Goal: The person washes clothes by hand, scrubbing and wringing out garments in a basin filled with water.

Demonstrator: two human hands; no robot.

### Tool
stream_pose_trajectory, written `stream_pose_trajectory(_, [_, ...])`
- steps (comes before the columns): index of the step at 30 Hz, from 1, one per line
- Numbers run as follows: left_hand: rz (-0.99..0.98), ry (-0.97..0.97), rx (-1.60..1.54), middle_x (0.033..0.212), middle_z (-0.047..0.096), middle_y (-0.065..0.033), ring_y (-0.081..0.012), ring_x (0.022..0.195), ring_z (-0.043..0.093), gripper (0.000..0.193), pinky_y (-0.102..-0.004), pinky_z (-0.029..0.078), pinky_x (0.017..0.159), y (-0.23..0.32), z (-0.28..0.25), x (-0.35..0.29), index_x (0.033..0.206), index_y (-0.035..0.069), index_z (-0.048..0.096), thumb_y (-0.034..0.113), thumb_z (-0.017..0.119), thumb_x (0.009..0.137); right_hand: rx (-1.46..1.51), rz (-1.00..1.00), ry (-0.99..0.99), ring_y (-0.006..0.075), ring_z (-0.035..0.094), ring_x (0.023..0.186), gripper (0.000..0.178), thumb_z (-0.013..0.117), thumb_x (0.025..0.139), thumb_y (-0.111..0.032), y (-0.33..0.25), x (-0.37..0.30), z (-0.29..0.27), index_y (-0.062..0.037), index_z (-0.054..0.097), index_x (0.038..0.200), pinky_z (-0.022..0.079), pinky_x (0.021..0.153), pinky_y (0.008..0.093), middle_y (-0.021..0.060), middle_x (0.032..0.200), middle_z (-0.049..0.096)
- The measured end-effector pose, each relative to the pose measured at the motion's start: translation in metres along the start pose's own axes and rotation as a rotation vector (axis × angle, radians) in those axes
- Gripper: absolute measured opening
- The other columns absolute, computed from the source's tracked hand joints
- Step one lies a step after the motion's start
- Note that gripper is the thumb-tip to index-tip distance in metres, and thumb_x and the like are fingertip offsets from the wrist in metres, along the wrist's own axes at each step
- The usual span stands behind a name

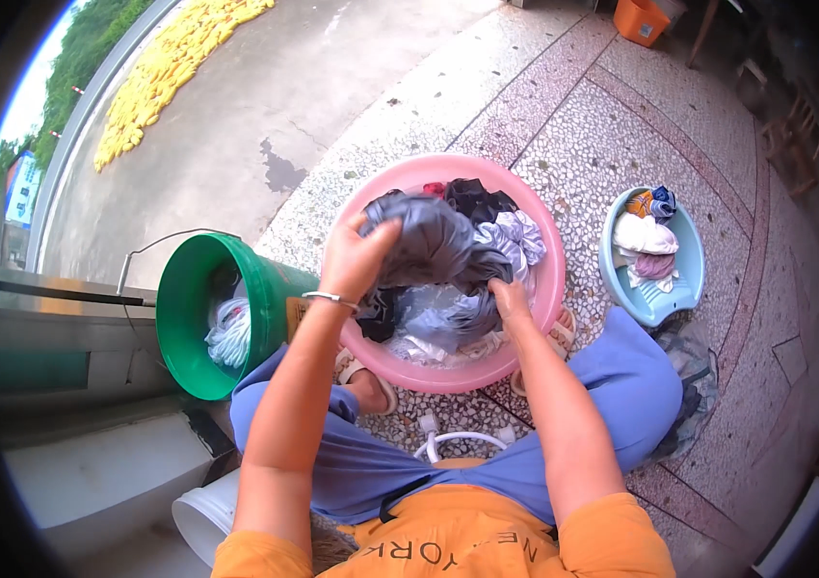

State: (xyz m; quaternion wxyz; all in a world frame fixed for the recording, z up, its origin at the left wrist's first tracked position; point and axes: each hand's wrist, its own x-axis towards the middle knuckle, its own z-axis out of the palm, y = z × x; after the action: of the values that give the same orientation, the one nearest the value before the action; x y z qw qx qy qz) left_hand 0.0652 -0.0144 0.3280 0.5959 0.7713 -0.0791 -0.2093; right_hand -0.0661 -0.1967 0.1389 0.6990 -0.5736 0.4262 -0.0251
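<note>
A green bucket (199, 318) with a wire handle stands on the terrazzo floor (621, 135), pale cloth inside it. Well off to the other side sits a light blue tub (684, 279) of folded clothes. Far back, an orange bin (641, 19) and yellow grain (164, 77) spread on concrete.

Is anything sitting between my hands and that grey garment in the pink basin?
Nothing visible. The left hand already grips the grey garment at its top, and the right hand holds its lower part inside the pink basin. Other clothes lie beside and under it.

2 hands (356, 258) wring grey cloth (429, 241).
</note>
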Motion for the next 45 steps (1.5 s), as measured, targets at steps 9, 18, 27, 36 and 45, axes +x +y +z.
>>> stream_pose_trajectory(9, [-0.037,-0.098,0.813,0.120,0.041,-0.0136,-0.0392,0.089,0.056,0.056,-0.0465,0.048,0.074,-0.225,0.070,-0.009,0.121,0.012,0.035,0.014,0.058,0.069,-1.135,-0.641,-0.020,0.0312,0.051,0.089,0.050,0.062,0.075,-0.019,0.045,0.001,0.050,-0.0150,0.044,0.122,0.040,0.077,0.0427,0.0122,0.093,0.050])
stream_pose_trajectory(18, [-0.680,-0.194,0.583,0.099,0.057,-0.0239,-0.0372,0.101,0.054,0.048,-0.0380,0.042,0.086,-0.317,0.054,-0.009,0.115,-0.004,0.048,0.022,0.056,0.075,-1.377,-0.153,-0.728,0.0306,0.055,0.102,0.037,0.038,0.084,-0.024,0.098,0.064,0.052,-0.0084,0.050,0.115,0.044,0.086,0.0427,0.0192,0.118,0.051])
stream_pose_trajectory(27, [-1.174,-0.015,-0.936,0.077,0.063,-0.0090,-0.0252,0.072,0.060,0.038,-0.0429,0.048,0.073,-0.239,0.056,0.024,0.079,0.011,0.062,0.049,0.057,0.078,-0.642,-0.477,-0.348,0.0338,0.058,0.081,0.029,0.050,0.066,-0.006,0.031,-0.012,0.100,-0.0127,0.059,0.092,0.048,0.069,0.0409,0.0126,0.089,0.061])
stream_pose_trajectory(36, [-0.698,-0.326,-1.156,0.080,0.063,-0.0060,-0.0215,0.071,0.060,0.026,-0.0370,0.049,0.070,-0.256,0.052,0.025,0.084,0.008,0.061,0.033,0.055,0.084,-0.505,-0.798,-0.232,0.0301,0.059,0.065,0.012,0.058,0.070,-0.020,-0.014,-0.067,0.120,-0.0102,0.056,0.075,0.048,0.059,0.0382,0.0104,0.071,0.059])
stream_pose_trajectory(45, [-0.717,-0.234,-0.523,0.087,0.063,-0.0088,-0.0192,0.081,0.060,0.027,-0.0325,0.047,0.074,-0.202,0.092,0.003,0.093,0.003,0.060,0.028,0.055,0.083,-0.996,-0.407,0.057,0.0388,0.060,0.065,0.035,0.047,0.085,-0.037,0.029,0.050,0.050,-0.0103,0.062,0.069,0.046,0.059,0.0492,0.0198,0.067,0.060])
